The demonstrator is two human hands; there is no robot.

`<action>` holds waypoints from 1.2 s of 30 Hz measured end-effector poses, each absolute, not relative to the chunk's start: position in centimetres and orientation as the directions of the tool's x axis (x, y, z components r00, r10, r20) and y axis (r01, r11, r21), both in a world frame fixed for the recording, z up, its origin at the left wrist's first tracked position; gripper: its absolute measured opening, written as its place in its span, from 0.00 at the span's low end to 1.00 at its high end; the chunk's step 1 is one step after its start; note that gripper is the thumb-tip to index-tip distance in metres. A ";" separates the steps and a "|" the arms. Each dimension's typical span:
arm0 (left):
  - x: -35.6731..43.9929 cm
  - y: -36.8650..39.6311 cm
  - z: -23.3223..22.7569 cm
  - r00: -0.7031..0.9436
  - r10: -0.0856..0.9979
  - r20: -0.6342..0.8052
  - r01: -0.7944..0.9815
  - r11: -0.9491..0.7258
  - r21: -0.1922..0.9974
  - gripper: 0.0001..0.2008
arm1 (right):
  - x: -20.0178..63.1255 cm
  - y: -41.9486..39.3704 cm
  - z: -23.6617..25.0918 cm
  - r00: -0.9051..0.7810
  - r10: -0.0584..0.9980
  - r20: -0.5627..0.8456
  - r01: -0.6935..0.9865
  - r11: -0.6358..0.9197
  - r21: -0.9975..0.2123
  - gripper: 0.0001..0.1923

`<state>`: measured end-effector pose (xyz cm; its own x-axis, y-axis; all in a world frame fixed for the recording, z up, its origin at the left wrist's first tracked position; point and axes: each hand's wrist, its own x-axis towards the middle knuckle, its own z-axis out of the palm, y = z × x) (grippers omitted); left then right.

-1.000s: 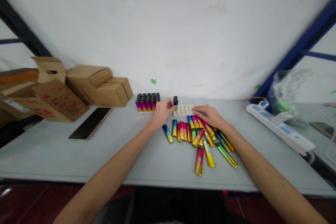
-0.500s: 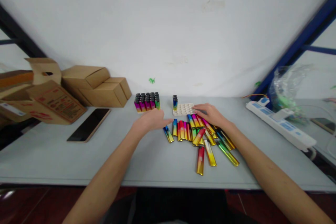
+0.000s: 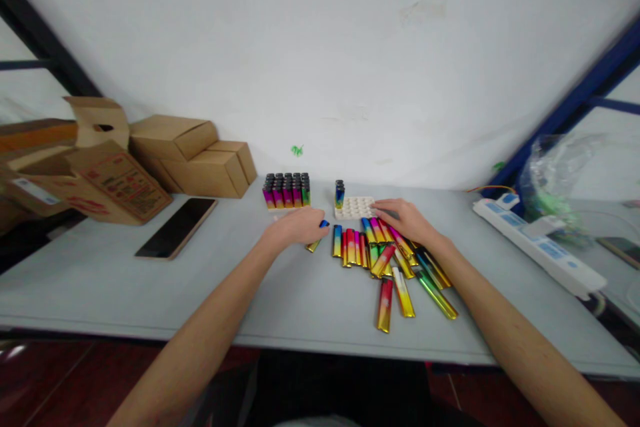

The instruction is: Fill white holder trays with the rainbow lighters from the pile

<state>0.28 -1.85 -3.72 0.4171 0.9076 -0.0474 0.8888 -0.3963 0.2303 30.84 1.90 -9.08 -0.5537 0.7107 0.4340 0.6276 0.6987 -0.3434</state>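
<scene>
My left hand (image 3: 299,225) is closed on a blue and yellow lighter (image 3: 313,246), its blue end showing past the fingers and its yellow end below them. My right hand (image 3: 404,219) has its fingers on the right edge of a white tray (image 3: 357,208) with rows of round hollows. A few blue lighters (image 3: 340,195) stand upright at the tray's left end. In front of the tray lies a loose pile of shiny lighters (image 3: 383,260) in red, pink, blue, green and gold, partly under my right wrist.
Left of the tray stands a filled block of upright lighters (image 3: 286,190), mostly purple. Farther left are a dark-screened phone (image 3: 176,228), closed cardboard boxes (image 3: 200,170) and an open carton (image 3: 115,180). A white power strip (image 3: 540,247) and a clear plastic bag (image 3: 560,180) are at right.
My left hand has closed over the blue and yellow lighter that lay beside the pile. My right hand stays at the tray's edge. The whole view has shifted slightly.
</scene>
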 end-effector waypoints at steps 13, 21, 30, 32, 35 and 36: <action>2.9 -1.6 -4.0 0.393 0.884 0.253 0.158 -0.336 0.928 0.16 | 30.6 1.7 -8.7 -0.569 0.701 0.430 0.627 0.708 -0.326 0.19; 4.0 -1.8 -4.8 0.239 0.930 0.280 0.235 -0.335 0.912 0.27 | 30.7 1.9 -9.0 -0.561 0.705 0.434 0.631 0.704 -0.326 0.19; 4.1 -2.1 -4.4 0.099 0.917 0.387 0.489 -0.384 0.783 0.26 | 30.7 2.0 -9.1 -0.563 0.702 0.436 0.642 0.704 -0.304 0.19; 4.0 -2.0 -4.5 0.098 0.916 0.390 0.518 -0.382 0.765 0.24 | 30.8 2.0 -9.2 -0.562 0.701 0.439 0.640 0.705 -0.307 0.18; 4.0 -1.9 -4.5 0.115 0.917 0.382 0.530 -0.382 0.757 0.22 | 30.8 2.1 -9.3 -0.563 0.703 0.435 0.640 0.704 -0.309 0.18; 4.0 -1.9 -4.4 0.120 0.917 0.381 0.530 -0.384 0.756 0.21 | 30.8 2.1 -9.3 -0.563 0.704 0.433 0.641 0.703 -0.309 0.18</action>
